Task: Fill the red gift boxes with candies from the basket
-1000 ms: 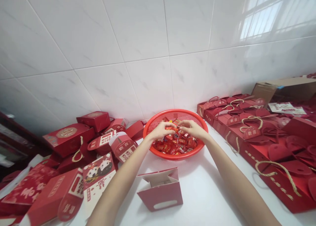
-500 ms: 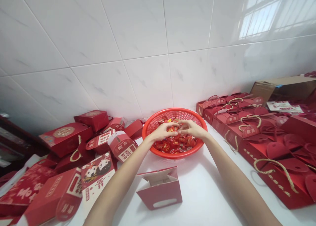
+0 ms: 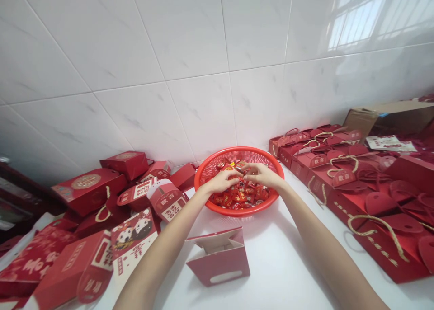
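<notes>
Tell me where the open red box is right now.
The open red box stands on the white table, near the view's bottom centre, between the forearms, in front of the red basket.

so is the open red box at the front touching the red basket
Apart. The head view shows bare white table between the open red box and the red basket.

Hands shift slightly among the sweets in the basket

The left hand (image 3: 221, 181) and right hand (image 3: 262, 175) have drawn a little apart, and a wrapped candy (image 3: 241, 183) now shows between their fingertips over the red basket (image 3: 206, 167).
</notes>
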Demonstrator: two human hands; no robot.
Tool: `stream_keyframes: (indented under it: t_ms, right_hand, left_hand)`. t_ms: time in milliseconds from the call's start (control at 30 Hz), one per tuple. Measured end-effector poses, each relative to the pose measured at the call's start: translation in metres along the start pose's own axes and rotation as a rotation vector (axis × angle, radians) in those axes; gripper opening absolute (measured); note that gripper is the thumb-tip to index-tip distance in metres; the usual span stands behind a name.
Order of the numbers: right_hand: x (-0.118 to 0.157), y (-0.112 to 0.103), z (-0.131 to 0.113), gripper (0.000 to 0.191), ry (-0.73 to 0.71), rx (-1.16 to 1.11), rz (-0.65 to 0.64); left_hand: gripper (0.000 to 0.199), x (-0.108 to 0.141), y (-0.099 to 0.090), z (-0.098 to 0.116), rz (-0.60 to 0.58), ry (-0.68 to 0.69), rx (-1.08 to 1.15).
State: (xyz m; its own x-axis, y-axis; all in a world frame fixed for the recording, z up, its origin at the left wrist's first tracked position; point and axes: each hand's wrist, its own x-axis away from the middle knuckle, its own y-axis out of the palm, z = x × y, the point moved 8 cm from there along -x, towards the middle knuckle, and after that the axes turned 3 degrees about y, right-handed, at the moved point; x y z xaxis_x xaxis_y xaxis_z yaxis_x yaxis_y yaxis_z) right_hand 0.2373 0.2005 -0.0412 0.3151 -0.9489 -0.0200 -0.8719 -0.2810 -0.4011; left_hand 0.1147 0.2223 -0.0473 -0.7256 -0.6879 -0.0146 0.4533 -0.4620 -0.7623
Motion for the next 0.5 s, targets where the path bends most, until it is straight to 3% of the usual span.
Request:
stream_keyframes:
  t_ms: [300,400,500]
  right_hand:
    - [-0.004,-0.003,0.001,0.027,-0.019,0.13,0.061]
    - [-0.005,-0.006,0.002,0.024,-0.035,0.172,0.1]
    - [-0.007,-0.005,0.004,0.024,-0.037,0.191,0.096]
  left_hand:
    - [0.032,0.007,-0.004,0.014,-0.011,-0.002,-0.211]
    - [0.028,0.019,0.005,0.015,-0.187,-0.07,-0.39]
    - [0.042,0.032,0.015,0.008,-0.36,-0.172,-0.559]
